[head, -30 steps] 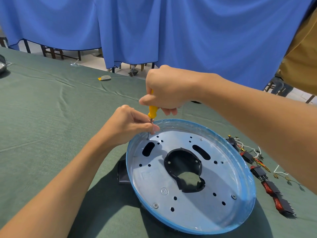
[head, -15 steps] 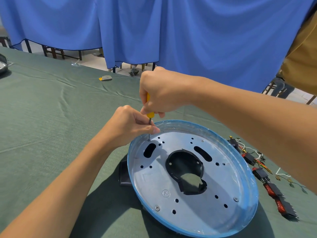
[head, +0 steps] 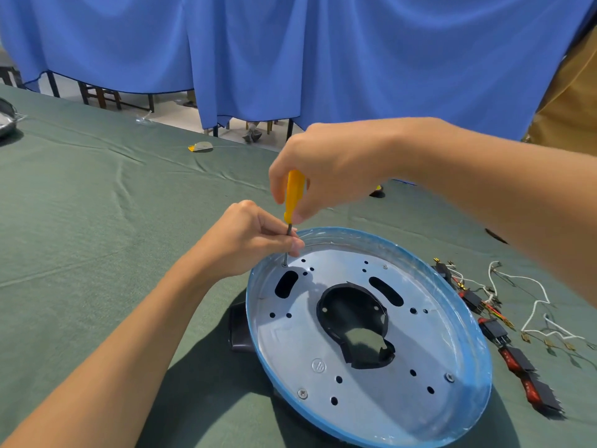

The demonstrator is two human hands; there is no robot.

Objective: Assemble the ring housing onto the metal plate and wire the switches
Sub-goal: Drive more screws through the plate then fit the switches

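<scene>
A round metal plate [head: 429, 357] with a blue-filmed rim lies on the green cloth, with the black ring housing [head: 238, 331] under it showing at its left edge and through the centre hole. My right hand [head: 326, 169] grips a yellow-handled screwdriver [head: 293, 197] upright, its tip on a screw near the plate's far left rim. My left hand [head: 248, 240] pinches the screwdriver's metal shaft just above the plate. Three screws sit in the plate: two near its front and one at its far side. A row of black and red switches [head: 513, 354] lies to the right.
White and coloured wires [head: 536, 302] with brass terminals trail beside the switches on the right. A small yellow and grey piece [head: 200, 146] lies far back on the cloth. Blue curtains hang behind the table. A person in tan clothing [head: 571, 92] stands at the right edge.
My right hand has shifted on the screwdriver, baring more of its yellow handle. My left hand stays pinched on the shaft at the same hole.
</scene>
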